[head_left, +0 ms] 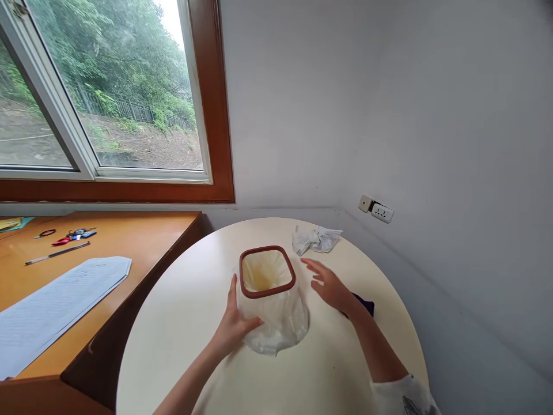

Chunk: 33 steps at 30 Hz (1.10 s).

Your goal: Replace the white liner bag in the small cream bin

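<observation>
A small trash bin stands on the round table, its brown square rim [268, 295] facing up. A translucent white bin liner [280, 323] covers its inside and hangs loosely down the outside. My left hand [235, 323] holds the bin's left side, thumb across the front over the liner, fingers along the side. To the right of the bin, my right hand [329, 286] is in the air, fingers apart and holding nothing. Behind it lies a knotted white plastic bag [317, 238]. Partly hidden by my right wrist is a dark cloth-like item [366, 304].
The round cream table [173, 323] stands close to the wall corner. A wooden desk [147, 230] on the left carries papers [64, 305], a pen [58, 253] and keys [74, 236]. A wall socket [382, 212] is at right, a window [129, 86] at upper left.
</observation>
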### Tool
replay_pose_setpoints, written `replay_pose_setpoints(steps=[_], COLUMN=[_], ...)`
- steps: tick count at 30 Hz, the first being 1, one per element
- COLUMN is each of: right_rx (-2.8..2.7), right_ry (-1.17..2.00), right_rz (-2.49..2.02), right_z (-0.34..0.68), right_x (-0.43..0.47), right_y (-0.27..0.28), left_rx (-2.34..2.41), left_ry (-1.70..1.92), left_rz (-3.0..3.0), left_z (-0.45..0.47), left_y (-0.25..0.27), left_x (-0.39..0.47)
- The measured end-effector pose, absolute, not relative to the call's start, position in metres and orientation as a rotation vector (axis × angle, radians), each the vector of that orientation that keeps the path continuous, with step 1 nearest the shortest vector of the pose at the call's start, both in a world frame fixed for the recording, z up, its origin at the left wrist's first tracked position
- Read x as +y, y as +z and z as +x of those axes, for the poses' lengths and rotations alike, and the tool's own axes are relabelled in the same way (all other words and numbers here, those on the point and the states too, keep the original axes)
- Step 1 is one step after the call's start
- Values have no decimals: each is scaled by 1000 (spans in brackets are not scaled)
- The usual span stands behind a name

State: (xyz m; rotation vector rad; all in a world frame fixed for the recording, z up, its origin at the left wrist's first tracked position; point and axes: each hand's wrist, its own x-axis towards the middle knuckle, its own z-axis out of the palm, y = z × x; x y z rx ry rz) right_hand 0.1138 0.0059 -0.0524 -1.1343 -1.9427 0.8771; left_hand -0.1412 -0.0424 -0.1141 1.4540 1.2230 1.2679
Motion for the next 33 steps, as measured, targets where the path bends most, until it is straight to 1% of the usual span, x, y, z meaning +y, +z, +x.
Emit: replay_pose_setpoints(steps=[2, 5, 7, 10, 14, 18, 22, 25, 30, 33], right_rx=[-1929, -2231, -2424, -2580, -2659, -2510, -2224, -2072, -2000, -1993], right_ry=[664, 432, 288, 88, -71, -228, -320, -314, -291, -320], right_rz=[-1081, -945, -886, -922, -1002, -1152, -1429, -1684, -2018, -2125], right_z=[113, 95, 78, 61, 65, 95, 135, 162, 191, 196], right_x=[-5, -24, -30, -24, -14, -16, -10, 4, 33, 45], right_y=[-34, -10, -5, -14, -20, 2, 29, 37, 23, 7], left_rx=[1192, 1248, 1291, 1319, 1360, 1393, 1414, 1420, 1416, 1410], left_ry=[1294, 1407, 1465, 1462, 1452, 1402, 1379, 1378, 1407, 1407], left_rz=[1420, 1389, 1373, 1320, 1254, 1254, 1273, 1266, 1251, 1231], left_z=[-147, -154, -156, -158, -158, -158, -159, -159, -158, -158], left_y=[-118, -123, -125, -125, -122, -121, -122, -121, -118, -117], left_x=[-43, -42, -41, -43, -46, -49, -49, -49, -50, -50])
